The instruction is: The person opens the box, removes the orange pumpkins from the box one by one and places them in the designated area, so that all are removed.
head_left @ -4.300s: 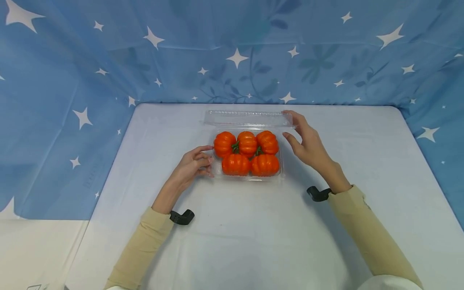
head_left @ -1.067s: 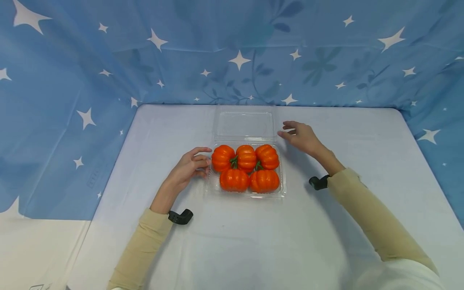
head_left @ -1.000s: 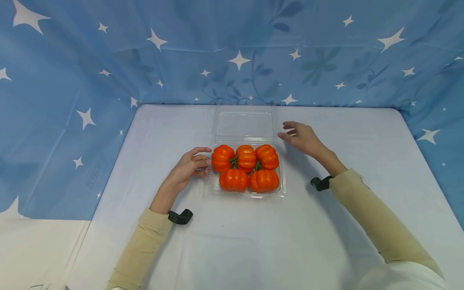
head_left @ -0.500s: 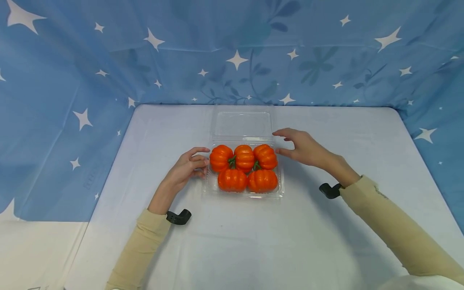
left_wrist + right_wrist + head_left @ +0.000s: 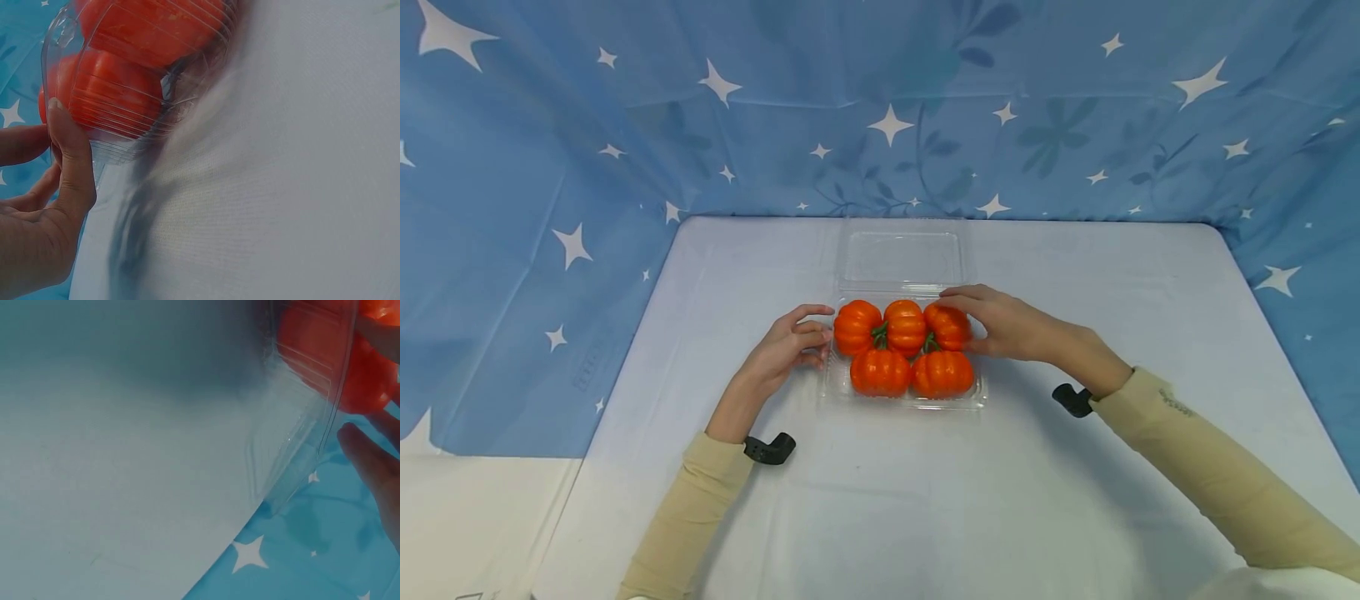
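Note:
A clear plastic clamshell container (image 5: pixel 902 406) holds several small orange-red ribbed pumpkins with green stems, and its clear lid (image 5: pixel 901 254) lies folded back behind it. At its left side, my left hand (image 5: pixel 782 346) pinches the rim; the left wrist view has the thumb (image 5: pixel 72 162) right at the rim's edge. My right hand (image 5: pixel 1011 325) reaches over the right side, its fingers curled round the back-right pumpkin (image 5: pixel 946 325). In the right wrist view one finger overlaps that pumpkin (image 5: pixel 369 375) and another stands just apart from it.
The container sits in the middle back part of a white-covered table (image 5: pixel 865 500). Behind and to the left hangs a blue star-patterned curtain (image 5: pixel 760 108). A black camera band (image 5: pixel 771 450) is on the left wrist, and another (image 5: pixel 1072 400) is on the right.
The lid, earlier half raised in my right hand, now lies fully back. My right hand has let go of it and moved left and forward onto the back-right pumpkin. My left hand stays put.

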`<state>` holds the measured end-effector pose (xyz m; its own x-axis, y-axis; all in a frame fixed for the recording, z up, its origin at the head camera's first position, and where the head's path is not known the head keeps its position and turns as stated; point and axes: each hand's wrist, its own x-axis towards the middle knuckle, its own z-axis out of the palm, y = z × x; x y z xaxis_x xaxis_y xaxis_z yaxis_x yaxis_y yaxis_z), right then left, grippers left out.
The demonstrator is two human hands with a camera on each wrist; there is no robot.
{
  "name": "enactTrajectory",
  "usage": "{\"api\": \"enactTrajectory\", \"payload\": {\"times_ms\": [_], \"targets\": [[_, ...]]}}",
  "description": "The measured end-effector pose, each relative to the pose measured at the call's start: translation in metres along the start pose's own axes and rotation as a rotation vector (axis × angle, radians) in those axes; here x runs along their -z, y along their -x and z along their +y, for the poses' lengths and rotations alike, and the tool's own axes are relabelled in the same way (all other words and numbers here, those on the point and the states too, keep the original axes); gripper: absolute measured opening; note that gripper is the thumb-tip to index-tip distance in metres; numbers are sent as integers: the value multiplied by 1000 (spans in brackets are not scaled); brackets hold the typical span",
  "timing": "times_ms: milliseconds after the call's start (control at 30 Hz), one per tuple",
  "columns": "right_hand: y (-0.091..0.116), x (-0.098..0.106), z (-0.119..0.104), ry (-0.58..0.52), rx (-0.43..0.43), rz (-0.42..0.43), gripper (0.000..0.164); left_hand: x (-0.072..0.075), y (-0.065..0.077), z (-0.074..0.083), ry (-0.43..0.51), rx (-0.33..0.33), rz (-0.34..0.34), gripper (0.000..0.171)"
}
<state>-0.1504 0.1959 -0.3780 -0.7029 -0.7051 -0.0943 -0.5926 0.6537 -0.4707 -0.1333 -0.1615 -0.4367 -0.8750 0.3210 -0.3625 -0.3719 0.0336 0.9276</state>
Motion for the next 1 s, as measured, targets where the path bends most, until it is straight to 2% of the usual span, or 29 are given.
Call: {"api": "enactTrajectory", "payload": {"times_ms": [367, 700, 1000], "targets": [[-4, -5, -4, 66, 54, -2, 74, -2, -1, 1, 3, 10, -2, 47], [-6, -6, -3, 46, 66, 8, 72, -1, 0, 2, -8, 6, 4, 47], [-6, -6, -3, -2, 29, -11, 74, -2, 1, 2, -12, 6, 27, 46]]}}
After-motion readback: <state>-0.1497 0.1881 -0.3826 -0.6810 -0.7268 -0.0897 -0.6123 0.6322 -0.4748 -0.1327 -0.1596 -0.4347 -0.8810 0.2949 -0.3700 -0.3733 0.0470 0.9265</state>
